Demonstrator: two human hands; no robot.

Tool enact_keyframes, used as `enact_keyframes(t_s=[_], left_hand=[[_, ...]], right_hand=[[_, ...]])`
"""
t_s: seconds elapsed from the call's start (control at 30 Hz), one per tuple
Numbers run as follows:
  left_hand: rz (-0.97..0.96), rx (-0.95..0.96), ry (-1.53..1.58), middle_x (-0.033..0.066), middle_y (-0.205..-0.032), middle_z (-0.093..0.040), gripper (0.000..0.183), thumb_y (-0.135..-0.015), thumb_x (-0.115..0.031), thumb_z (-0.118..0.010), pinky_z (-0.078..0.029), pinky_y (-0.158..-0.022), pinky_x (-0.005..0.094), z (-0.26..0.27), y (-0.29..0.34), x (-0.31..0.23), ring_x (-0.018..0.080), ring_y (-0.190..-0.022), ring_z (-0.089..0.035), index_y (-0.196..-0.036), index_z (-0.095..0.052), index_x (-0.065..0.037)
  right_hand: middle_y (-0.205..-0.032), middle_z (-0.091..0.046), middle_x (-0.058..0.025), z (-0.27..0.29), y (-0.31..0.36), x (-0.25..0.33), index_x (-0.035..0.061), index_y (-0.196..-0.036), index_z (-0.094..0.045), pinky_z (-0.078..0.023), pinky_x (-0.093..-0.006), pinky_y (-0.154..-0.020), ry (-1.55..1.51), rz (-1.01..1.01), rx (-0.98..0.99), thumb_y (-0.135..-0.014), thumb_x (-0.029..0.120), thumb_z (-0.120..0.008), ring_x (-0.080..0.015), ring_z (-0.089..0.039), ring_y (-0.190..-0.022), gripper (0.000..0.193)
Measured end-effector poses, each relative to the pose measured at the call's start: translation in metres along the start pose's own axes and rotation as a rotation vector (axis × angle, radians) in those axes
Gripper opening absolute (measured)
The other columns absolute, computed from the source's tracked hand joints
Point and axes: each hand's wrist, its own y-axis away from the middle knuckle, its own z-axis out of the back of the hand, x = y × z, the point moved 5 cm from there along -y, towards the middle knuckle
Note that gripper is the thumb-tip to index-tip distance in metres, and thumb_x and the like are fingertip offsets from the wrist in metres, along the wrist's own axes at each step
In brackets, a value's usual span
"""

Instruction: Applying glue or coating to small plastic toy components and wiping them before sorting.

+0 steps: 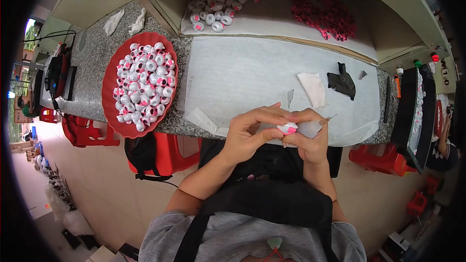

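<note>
White piece (288, 128) tight between both hands (245, 133), translucent bottle (309, 128) within the right hand (314, 146)

We hold our two bare hands close together, fingertips nearly meeting. Our left hand (244, 133) is turned inward, its fingers arched to the right and its thumb (267, 136) stretched out beneath them in a pinch. Our right hand (313, 141) faces it, fingers curled and thumb (298, 140) pointing left. Our left forearm (208, 177) slants up to the right; our right forearm (320, 179) leans leftward, more foreshortened.
</note>
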Motion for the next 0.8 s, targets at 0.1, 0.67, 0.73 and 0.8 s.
enact_keyframes(t_s=[0.1,0.67,0.73,0.8], left_hand=[[0.059,0.023,-0.004,0.0116,-0.092,-0.056,0.021,-0.07,0.002,-0.055,-0.022,-0.095,0.0394,0.0011,0.0,0.0029,0.0195,-0.092,-0.051,-0.091,-0.054,0.0],[0.012,-0.105,-0.02,0.0094,-0.092,-0.055,0.024,-0.069,0.004,-0.055,-0.022,-0.095,0.0389,0.0016,0.0038,0.0038,0.0175,-0.088,-0.051,-0.092,-0.052,0.0],[0.024,-0.087,0.017,0.0093,-0.092,-0.054,0.024,-0.069,0.004,-0.055,-0.022,-0.094,0.0386,0.0044,0.0039,0.0044,0.017,-0.086,-0.051,-0.092,-0.052,0.0],[0.027,-0.086,0.032,0.0091,-0.092,-0.054,0.024,-0.069,0.004,-0.056,-0.022,-0.094,0.0384,0.0067,0.0071,0.0026,0.0166,-0.085,-0.051,-0.092,-0.052,0.0]], right_hand=[[-0.073,-0.056,-0.0091,0.0019,0.0007,-0.0018,-0.0039,-0.089,-0.053,-0.042,-0.0203,-0.05,0.007,-0.036,-0.009,-0.065,-0.003,-0.061,-0.0105,-0.052,-0.06,0.025],[-0.07,-0.055,-0.0089,-0.0037,-0.0016,-0.0016,-0.0048,-0.096,-0.05,-0.041,-0.0194,-0.048,0.025,0.008,-0.045,-0.069,-0.001,-0.055,-0.0098,-0.051,-0.056,0.028],[-0.072,-0.055,-0.0098,-0.0049,-0.0026,-0.0051,-0.005,-0.096,-0.05,-0.041,-0.0199,-0.048,-0.003,-0.08,-0.042,-0.068,-0.001,-0.056,-0.0104,-0.051,-0.057,0.029],[-0.072,-0.054,-0.0128,-0.0039,-0.0005,-0.0061,-0.0064,-0.093,-0.049,-0.042,-0.0219,-0.046,0.017,-0.12,-0.036,-0.066,-0.001,-0.056,-0.0133,-0.051,-0.054,0.029]])
